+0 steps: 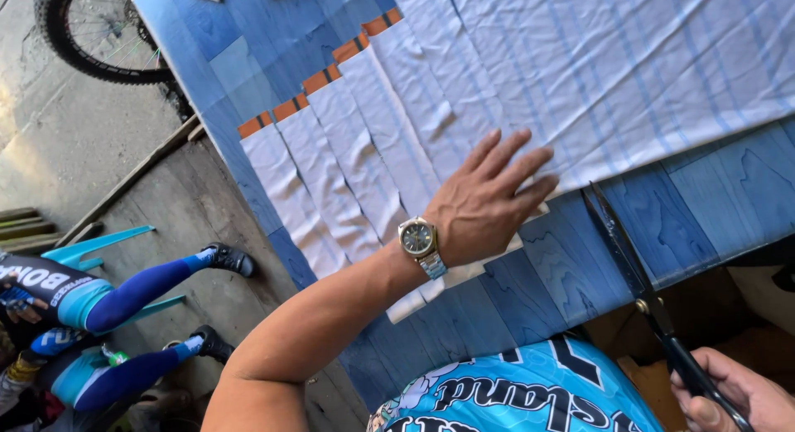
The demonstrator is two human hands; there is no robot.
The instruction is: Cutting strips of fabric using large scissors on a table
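My left hand (489, 204) lies flat, fingers spread, pinning the thin, limp white fabric (580, 76) to the bench (662, 217); my right hand (733, 395) grips black scissors (633, 262), blades barely parted beside its slippery-looking edge.

bright daylight, sharp focus, slight edge distortion

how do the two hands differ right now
The left hand lies flat and open, fingers spread, pressing on the white cloth; the right hand is closed around the handles of the black scissors. The left hand is over the blue table, the right hand sits off the table's near edge. The left wrist wears a watch; the right wrist is out of frame. Both are bare.
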